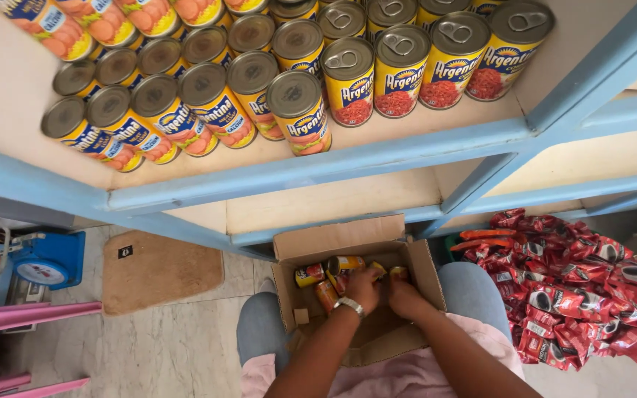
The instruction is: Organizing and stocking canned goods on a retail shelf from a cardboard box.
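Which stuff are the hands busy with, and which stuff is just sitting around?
In use:
- left hand and right hand, both down in the cardboard box
- loose cans inside the box

Just sitting around:
- cans on the shelf
- pile of red sachets
- blue weighing scale
- brown mat
- pink chair

blue-edged shelf [318, 168] under upright cans [300, 110]

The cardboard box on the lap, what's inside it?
Inside the cardboard box lie a few yellow cans on their sides. The left hand and right hand reach in and cover whatever lies beneath them.
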